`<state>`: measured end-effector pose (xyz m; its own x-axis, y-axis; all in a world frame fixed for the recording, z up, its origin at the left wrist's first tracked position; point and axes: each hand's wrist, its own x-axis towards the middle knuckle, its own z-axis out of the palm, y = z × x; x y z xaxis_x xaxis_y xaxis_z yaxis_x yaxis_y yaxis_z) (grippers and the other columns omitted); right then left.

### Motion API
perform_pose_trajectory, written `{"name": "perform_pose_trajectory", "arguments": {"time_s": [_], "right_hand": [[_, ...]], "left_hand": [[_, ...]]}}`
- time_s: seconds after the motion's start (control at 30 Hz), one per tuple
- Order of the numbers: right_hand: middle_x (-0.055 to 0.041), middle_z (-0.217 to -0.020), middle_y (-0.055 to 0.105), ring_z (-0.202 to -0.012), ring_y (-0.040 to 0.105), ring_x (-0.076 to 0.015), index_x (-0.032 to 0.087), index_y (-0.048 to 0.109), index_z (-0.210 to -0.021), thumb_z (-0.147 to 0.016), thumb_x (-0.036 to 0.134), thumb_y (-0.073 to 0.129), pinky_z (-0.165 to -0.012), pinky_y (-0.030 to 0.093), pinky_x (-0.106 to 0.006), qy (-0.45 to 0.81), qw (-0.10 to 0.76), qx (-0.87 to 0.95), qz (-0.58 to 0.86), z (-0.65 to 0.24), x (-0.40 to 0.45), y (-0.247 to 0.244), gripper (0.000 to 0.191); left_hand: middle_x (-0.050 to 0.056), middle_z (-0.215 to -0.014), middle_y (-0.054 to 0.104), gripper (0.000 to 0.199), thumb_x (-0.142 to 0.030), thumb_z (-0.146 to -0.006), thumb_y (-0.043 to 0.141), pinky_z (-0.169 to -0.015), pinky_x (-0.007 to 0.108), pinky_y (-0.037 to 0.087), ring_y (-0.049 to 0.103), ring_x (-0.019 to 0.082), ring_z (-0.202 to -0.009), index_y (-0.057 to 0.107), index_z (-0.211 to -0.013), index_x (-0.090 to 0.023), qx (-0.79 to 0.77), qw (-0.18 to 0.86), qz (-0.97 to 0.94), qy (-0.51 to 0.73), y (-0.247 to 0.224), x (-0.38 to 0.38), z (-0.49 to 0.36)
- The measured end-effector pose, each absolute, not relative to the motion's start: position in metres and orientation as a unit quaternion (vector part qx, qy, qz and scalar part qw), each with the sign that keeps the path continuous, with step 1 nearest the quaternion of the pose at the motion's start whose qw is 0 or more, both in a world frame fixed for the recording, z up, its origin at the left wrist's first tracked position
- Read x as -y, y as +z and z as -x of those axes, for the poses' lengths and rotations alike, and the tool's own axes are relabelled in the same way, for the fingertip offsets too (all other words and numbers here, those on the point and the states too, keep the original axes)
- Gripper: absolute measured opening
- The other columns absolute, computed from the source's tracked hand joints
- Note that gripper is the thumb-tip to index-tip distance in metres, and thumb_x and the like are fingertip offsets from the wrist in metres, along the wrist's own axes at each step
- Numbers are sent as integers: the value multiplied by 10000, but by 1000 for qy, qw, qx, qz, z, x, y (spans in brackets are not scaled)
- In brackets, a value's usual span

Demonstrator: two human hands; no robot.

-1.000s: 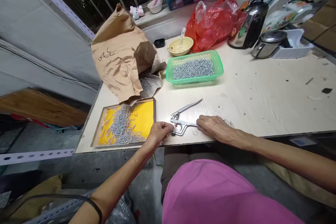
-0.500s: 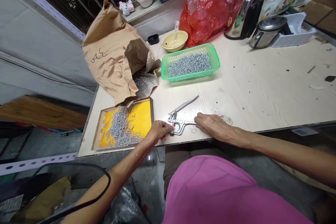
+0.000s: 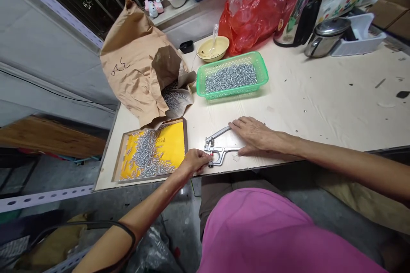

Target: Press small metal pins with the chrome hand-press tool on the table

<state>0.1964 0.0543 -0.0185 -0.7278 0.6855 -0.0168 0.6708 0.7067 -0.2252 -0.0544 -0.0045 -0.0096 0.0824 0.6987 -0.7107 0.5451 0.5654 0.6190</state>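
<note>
Snap fastener pliers [image 3: 218, 150] lie on the table in front of me, jaws to the left, with a spring and a red part at the jaw. My right hand [image 3: 253, 134] grips their handles, fingers over the upper one and thumb at the lower one. At the jaw, my left hand [image 3: 196, 161] pinches its thumb and fingers together; what is between them is too small to make out. Just left of that hand, a shallow tray [image 3: 185, 136] with a yellow bottom holds a heap of small metal pins [image 3: 145, 151].
Behind the pliers stands a green basket [image 3: 232, 93] of similar metal pieces. A brown paper bag [image 3: 134, 72] spills more at the left. Farther back are a yellow bowl [image 3: 221, 47], a red plastic bag [image 3: 253, 17], a kettle [image 3: 299, 13] and a metal pot [image 3: 326, 40].
My right hand has moved up from the lower handle and spread across both handles. The upper handle has come down closer to the lower one. My left hand stays at the jaw.
</note>
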Motion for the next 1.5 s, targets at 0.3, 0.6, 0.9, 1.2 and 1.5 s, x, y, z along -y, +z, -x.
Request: {"name": "perform_pose_trajectory", "arguments": {"time_s": [0.3, 0.6, 0.9, 1.2, 1.5], "right_hand": [[-153, -1040, 550, -964, 469, -262, 105, 568, -1008, -786, 311, 678, -808, 423, -367, 165, 8, 911, 377, -194, -37, 10, 321], [-176, -1097, 529, -1011, 455, -288, 60, 509, -1175, -692, 382, 763, -828, 427, -393, 174, 28, 904, 389, -200, -31, 3, 633], [-110, -918, 589, -892, 505, -232, 114, 612, -924, -833, 262, 635, -731, 395, -321, 149, 28, 903, 401, -201, -43, -12, 175], [-73, -845, 580, -835, 495, -185, 137, 623, -838, -929, 238, 469, -697, 356, -285, 141, 70, 907, 390, -200, -62, -18, 206], [-92, -914, 605, -874, 528, -203, 153, 662, -920, -896, 323, 517, -746, 376, -308, 174, 61, 907, 380, -225, -91, -16, 225]], "left_hand": [[42, -790, 623, 189, -345, -825, 594, -662, 288, 466, 593, 171, -747, 634, -841, -160, -670, 261, -690, 85, 7, 15, 39], [143, -1282, 501, 586, -325, -793, 669, -968, 423, 418, 474, 266, -1134, 410, -1283, -135, -405, 144, -903, 16, -2, -19, -4], [74, -967, 569, 257, -351, -865, 574, -751, 341, 444, 506, 232, -935, 565, -1041, -165, -434, 109, -894, -35, -3, -31, -17], [66, -924, 610, 204, -332, -909, 502, -740, 337, 457, 532, 227, -916, 606, -961, -164, -502, 78, -861, -20, -8, -37, -22], [167, -1345, 511, 339, -234, -940, 420, -1059, 490, 382, 394, 284, -1325, 481, -1259, -139, -474, 106, -861, 151, -36, 34, -43]]}}
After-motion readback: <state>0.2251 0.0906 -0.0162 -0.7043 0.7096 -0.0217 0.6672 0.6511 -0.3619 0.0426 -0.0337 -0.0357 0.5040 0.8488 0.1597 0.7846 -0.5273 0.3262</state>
